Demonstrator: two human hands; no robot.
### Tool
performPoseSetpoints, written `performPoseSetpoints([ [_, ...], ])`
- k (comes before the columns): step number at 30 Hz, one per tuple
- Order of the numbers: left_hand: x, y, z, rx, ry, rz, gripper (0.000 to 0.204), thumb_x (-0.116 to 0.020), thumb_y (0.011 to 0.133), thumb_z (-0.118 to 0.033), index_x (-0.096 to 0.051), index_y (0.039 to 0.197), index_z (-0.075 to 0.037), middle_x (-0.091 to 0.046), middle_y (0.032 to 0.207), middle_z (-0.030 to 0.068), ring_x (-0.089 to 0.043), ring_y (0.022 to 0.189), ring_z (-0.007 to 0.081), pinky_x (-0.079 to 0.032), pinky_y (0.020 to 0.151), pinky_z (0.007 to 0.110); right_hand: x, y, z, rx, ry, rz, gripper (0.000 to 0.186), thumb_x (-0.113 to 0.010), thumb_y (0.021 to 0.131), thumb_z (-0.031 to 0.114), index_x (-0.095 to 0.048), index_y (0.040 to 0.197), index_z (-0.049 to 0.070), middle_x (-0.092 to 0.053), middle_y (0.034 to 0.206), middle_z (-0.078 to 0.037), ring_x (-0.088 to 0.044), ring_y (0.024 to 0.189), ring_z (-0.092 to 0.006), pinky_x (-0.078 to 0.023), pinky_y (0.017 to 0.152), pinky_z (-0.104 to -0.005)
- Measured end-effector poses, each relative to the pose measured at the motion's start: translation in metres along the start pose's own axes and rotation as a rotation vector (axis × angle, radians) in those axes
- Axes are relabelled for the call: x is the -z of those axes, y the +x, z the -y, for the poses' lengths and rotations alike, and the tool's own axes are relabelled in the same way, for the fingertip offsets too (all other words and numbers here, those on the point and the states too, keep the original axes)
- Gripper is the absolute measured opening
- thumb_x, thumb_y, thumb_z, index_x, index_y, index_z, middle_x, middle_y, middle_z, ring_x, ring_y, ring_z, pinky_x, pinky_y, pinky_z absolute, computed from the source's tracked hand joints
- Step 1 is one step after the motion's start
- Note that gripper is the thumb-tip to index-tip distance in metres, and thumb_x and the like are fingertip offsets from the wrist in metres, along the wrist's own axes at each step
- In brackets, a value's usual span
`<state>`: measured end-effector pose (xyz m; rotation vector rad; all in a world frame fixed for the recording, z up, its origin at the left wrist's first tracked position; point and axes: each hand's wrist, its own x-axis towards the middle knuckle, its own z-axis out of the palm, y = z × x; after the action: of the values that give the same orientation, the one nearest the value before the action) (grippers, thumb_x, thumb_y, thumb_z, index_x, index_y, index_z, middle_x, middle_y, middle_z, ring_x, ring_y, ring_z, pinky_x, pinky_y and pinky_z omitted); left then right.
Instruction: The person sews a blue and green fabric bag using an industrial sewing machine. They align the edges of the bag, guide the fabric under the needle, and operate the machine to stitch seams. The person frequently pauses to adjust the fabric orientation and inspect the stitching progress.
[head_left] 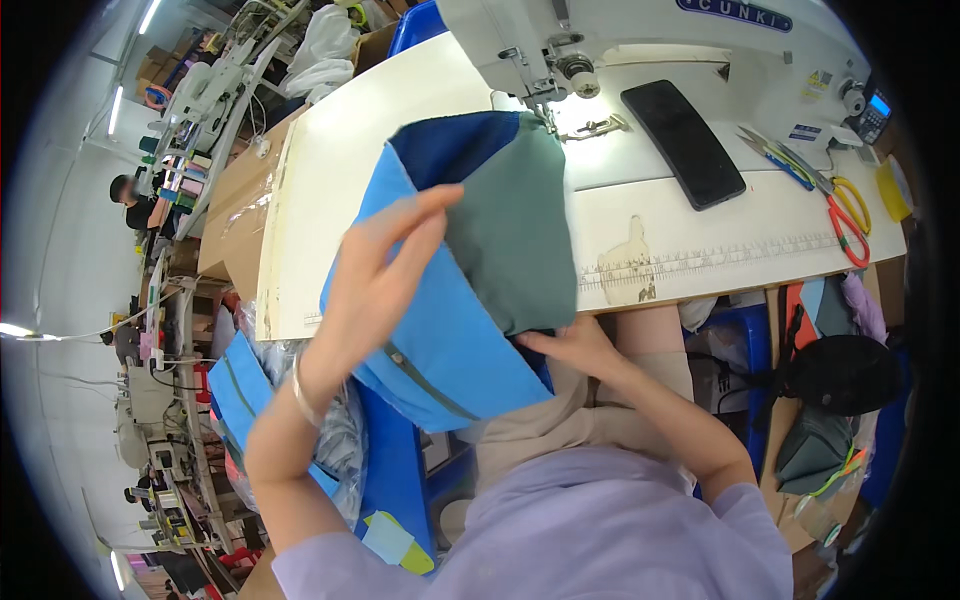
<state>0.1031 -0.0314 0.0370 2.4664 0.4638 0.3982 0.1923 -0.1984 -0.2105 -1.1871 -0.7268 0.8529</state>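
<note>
Honestly, it's a crowded bench on my feed. The white sewing machine (650,22) takes up the top, with a black smartphone (683,145) lying on the white tabletop (340,110) to the right of its needle area. Past that are blue-handled snips (790,170) and scissors (848,222) with red and yellow handles, plus a roll of yellow tape (893,188) by the table's edge. Down left there's another blue cloth piece (240,375) beside a clear plastic bag (348,450). What blocks me most is the left hand (378,268), right in front of the work.

That work, a blue-and-green fabric piece (515,230), sits at the near edge of the table, its top corner right by the presser foot (545,103); can't tell if it's under it. The left hand is loosely open over the blue side, fingers half extended, a bit blurry, and I can't say whether it touches the cloth. The right hand (578,347) is pinching the lower edge, thumb showing, other fingers mostly hidden.

Material-wise: matte woven-looking cloth, bright blue outside, navy inside at the top, a smooth grey-green panel, and a narrow dark green strip (430,385) along the blue. The edges look raw, the whole thing roughly pouch-shaped.
</note>
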Motion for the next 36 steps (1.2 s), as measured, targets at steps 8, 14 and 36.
performPoseSetpoints([
  [8,-0.045,0.197,0.118,0.002,0.721,0.320,0.039,-0.051,0.097,-0.029,-0.071,0.104,0.003,-0.071,0.095,0.0209,-0.070,0.079,0.0388,-0.057,0.068,0.048,-0.036,-0.082,0.068,-0.293,-0.050,0.322,0.054,-0.083,0.085,0.037,-0.061,0.064,-0.007,-0.056,0.050,-0.019,-0.052,0.044,-0.0162,-0.043,0.045,-0.0395],
  [14,-0.113,0.249,0.153,-0.250,0.842,0.245,0.032,-0.053,0.094,-0.022,-0.073,0.102,0.002,-0.070,0.089,0.0191,-0.069,0.077,0.0360,-0.057,0.069,0.045,-0.024,-0.082,0.068,-0.352,0.016,0.345,0.032,-0.074,0.082,0.019,-0.063,0.068,-0.008,-0.060,0.057,-0.022,-0.056,0.048,-0.0249,-0.046,0.052,-0.0419],
  [36,-0.095,0.131,0.039,-1.057,0.329,0.336,0.014,-0.064,0.074,-0.001,-0.063,0.086,-0.007,-0.061,0.091,0.0064,-0.063,0.096,0.0265,-0.054,0.099,0.047,-0.022,-0.071,0.099,0.102,-0.235,0.089,0.020,-0.075,0.089,0.016,-0.065,0.094,-0.001,-0.065,0.067,-0.016,-0.065,0.057,-0.0353,-0.053,0.053,-0.0430],
])
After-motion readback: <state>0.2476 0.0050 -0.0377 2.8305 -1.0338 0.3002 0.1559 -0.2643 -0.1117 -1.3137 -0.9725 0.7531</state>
